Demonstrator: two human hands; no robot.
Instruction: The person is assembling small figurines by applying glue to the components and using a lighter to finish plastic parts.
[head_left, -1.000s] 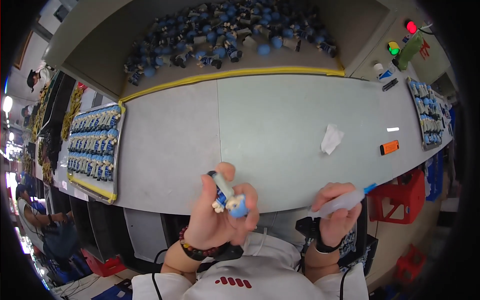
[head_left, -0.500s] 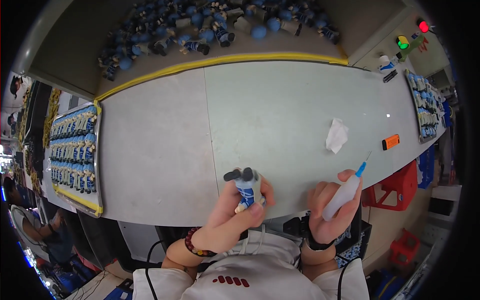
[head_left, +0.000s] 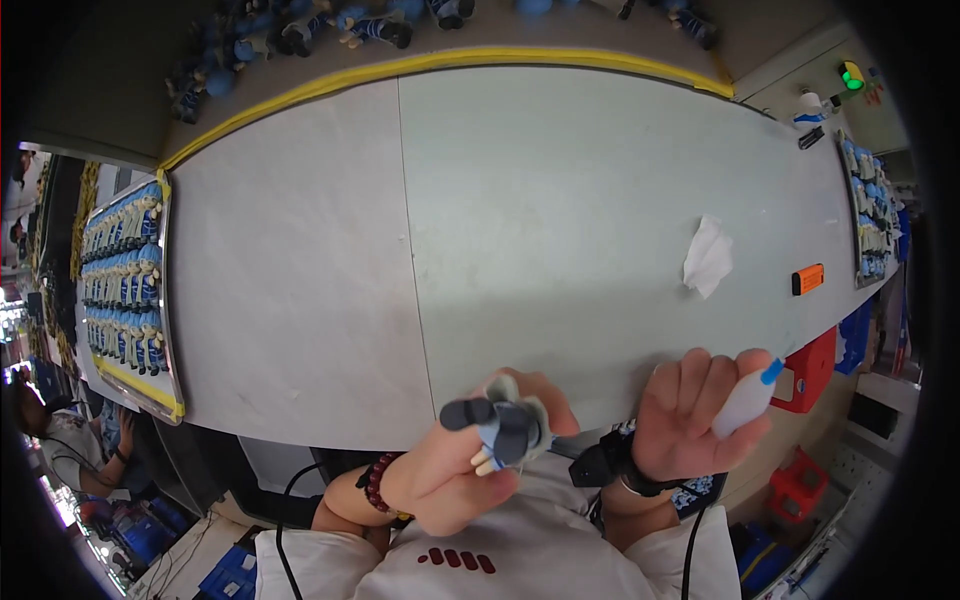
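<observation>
Above the table's near edge, my left hand (head_left: 440,485) is closed around a small toy figurine (head_left: 510,430) in blue and grey. Its dark shoe soles point up toward me, and its head is hidden beneath. Off to the right, my right hand (head_left: 685,415) has its palm turned up and its fingers curled. A white squeeze bottle (head_left: 745,403) with a blue tip is gripped in it by the thumb side. The fine needle at the bottle's end cannot be made out now. A gap separates the bottle from the figurine.
Rows of similar figurines fill a tray (head_left: 172,300) at the left and another tray (head_left: 858,215) at the far right. A crumpled white tissue (head_left: 708,257) and an orange box (head_left: 808,279) lie on the table (head_left: 290,270). Loose figurines are heaped behind the yellow-taped edge (head_left: 450,62).
The head view has tipped downward. My left hand has turned the figurine so its soles face me more. My right hand has moved right and opened its palm upward, still gripping the bottle.
</observation>
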